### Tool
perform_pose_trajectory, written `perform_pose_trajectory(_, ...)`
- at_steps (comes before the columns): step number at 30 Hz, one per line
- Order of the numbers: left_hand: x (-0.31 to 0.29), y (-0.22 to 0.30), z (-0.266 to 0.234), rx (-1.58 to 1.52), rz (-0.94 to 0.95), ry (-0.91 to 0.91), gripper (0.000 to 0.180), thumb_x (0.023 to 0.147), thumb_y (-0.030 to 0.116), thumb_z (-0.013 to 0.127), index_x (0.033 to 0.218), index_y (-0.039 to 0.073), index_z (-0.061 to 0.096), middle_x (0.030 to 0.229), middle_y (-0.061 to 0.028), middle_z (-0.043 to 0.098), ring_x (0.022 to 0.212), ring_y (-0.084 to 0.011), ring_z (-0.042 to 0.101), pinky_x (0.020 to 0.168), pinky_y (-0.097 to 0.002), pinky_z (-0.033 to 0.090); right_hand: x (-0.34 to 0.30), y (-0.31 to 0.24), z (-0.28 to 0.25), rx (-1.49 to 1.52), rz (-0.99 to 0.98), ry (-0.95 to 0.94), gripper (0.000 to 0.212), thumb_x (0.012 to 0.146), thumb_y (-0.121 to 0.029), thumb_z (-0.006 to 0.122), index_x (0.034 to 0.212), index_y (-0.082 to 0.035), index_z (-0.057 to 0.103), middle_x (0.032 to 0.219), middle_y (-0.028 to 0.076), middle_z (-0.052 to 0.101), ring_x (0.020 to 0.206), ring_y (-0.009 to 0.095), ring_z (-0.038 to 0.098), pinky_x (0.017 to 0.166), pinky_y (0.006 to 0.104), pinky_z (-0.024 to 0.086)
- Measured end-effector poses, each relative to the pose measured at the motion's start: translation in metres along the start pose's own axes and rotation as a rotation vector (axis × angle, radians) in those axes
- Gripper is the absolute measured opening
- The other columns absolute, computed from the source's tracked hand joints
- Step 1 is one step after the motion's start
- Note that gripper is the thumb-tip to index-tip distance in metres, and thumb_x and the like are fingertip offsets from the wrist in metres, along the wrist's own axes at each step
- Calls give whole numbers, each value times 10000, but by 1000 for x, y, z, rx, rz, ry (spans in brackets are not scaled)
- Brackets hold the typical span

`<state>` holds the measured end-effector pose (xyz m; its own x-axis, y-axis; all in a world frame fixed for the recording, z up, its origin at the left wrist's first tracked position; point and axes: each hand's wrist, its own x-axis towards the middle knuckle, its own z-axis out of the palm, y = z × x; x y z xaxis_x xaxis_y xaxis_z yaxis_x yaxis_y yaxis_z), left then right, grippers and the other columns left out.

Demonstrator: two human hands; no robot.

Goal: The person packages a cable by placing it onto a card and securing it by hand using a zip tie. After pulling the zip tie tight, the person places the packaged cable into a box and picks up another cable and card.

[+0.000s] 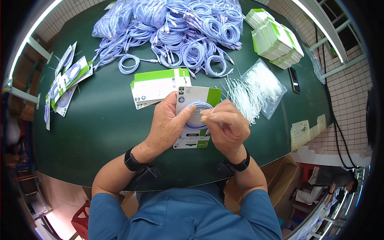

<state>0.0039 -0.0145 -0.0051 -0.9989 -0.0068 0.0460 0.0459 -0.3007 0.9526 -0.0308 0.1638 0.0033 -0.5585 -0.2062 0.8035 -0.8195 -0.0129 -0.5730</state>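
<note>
My left hand [168, 122] grips a white and green backing card [193, 94] by its left side, upright over the table. The thumb presses a coiled lavender cable [195, 127] flat against the card's front. My right hand [228, 126] is closed in a pinch over the coil's right side, on what looks like a thin white cable tie; the fingers hide most of it. Just beyond the hands lies a stack of blank cards [154, 87]. Right of it, loose white cable ties [244, 98] spill from a clear plastic bag [276, 100].
A large heap of coiled lavender cables [192, 32] covers the table's far side. Carded cables [66, 82] lie at left, stacked cards [276, 40] at far right. A phone [294, 80] and papers [308, 132] lie near the right edge. Another person [332, 180] sits at lower right.
</note>
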Motion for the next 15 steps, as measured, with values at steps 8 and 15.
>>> perform_pose_trajectory(8,1,-6,-6,95,30,-21,242,1022,74,654,1240,-25,623,1089,-79,732,953,-94,661,816,-284,567,5,-5,5,-194,-139,-191,280,825,71,831,1073,-15,733,959,125,757,758,255,690,675,338,560)
perform_pose_trajectory(15,-1,-3,-2,106,8,-35,251,1021,87,669,1241,-25,620,1090,-83,731,964,-105,666,828,-292,571,11,8,2,-410,-120,-60,368,789,82,835,1129,-30,749,961,115,743,789,254,679,668,350,554)
